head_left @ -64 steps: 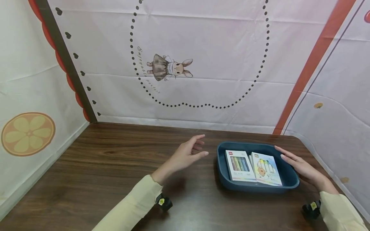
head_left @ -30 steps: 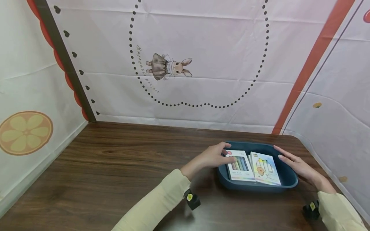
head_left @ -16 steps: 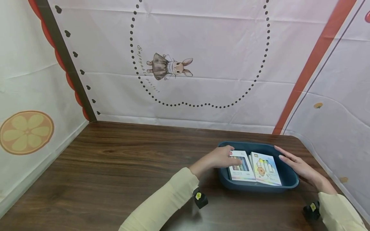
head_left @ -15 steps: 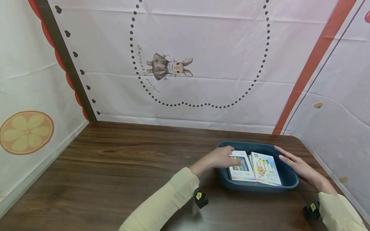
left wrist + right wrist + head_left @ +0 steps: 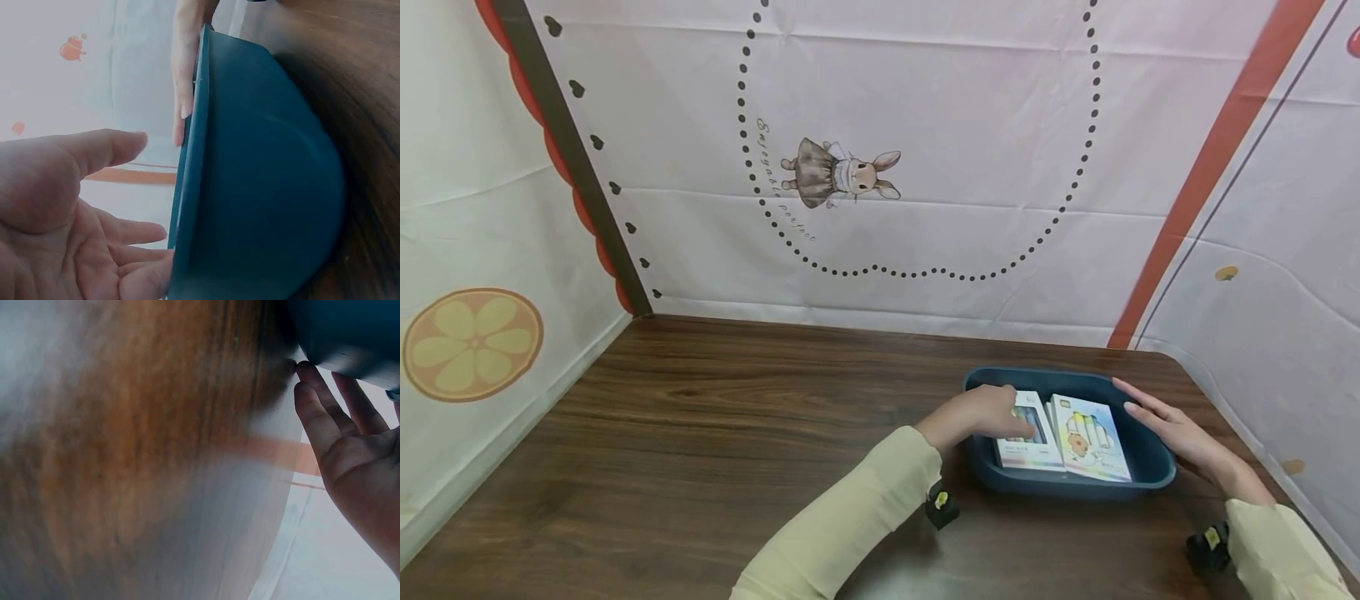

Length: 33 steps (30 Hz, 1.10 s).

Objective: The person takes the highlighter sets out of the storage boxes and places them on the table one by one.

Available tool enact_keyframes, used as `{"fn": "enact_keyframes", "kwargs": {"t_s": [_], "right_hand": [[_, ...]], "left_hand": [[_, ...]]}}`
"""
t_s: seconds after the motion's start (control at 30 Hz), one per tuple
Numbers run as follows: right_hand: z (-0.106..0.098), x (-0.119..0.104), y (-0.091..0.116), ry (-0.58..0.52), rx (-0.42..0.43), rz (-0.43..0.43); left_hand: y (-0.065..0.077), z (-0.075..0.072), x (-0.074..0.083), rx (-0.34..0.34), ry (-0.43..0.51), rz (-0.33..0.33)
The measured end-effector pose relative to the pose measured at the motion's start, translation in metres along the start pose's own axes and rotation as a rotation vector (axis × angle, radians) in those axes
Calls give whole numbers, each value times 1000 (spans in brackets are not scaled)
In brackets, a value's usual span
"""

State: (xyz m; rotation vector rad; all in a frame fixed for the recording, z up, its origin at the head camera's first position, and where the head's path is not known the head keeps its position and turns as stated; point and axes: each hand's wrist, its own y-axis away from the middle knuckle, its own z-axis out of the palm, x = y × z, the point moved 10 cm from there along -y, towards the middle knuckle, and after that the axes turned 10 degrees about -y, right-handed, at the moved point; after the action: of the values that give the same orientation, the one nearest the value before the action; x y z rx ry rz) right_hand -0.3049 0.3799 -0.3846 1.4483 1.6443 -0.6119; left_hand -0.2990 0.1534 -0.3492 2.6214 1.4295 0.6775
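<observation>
A dark blue plastic basin [image 5: 1075, 492] stands on the table, holding white boxes. The left box [image 5: 1028, 454] has a window with coloured sticks behind it, partly covered by my left hand [image 5: 981, 412]. That hand reaches over the basin's left rim, its fingertips hidden at the box in the head view. In the left wrist view, the left hand's thumb and fingers stand apart, with the fingers at the rim. The right box [image 5: 1090, 442] carries a picture of markers and a small animal. My right hand [image 5: 1176, 433] rests on the basin's right side, fingers straight along the rim.
The dark brown wooden table [image 5: 700, 433] runs far to the left of the basin. A printed white cloth [image 5: 970, 150] hangs along the back and both sides. Another white edge shows between the two boxes.
My left hand has come from the table's middle, rightward over the basin's left rim to the left box, moving a little farther in the last half second. The right hand stays put.
</observation>
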Motion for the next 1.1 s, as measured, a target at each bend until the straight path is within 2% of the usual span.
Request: {"fn": "enact_keyframes", "kwargs": {"t_s": [0.17, 0.33, 0.43, 0.53, 0.67, 0.83, 1.1], "right_hand": [[-1, 2, 0, 3, 5, 12], [0, 3, 0, -13, 7, 27], [1, 4, 0, -21, 8, 39], [1, 5, 0, -25, 10, 50], [0, 4, -1, -34, 8, 47], [0, 3, -1, -37, 7, 39], [1, 2, 0, -29, 3, 40]], "left_hand": [[-4, 6, 7, -34, -92, 0], [-9, 12, 11, -67, -204, -30], [-12, 20, 12, -108, -239, -39], [-16, 26, 11, -116, -258, -48], [-19, 27, 9, -97, -259, -70], [-18, 24, 7, -71, -211, -96], [-16, 20, 6, -10, -148, -100]]}}
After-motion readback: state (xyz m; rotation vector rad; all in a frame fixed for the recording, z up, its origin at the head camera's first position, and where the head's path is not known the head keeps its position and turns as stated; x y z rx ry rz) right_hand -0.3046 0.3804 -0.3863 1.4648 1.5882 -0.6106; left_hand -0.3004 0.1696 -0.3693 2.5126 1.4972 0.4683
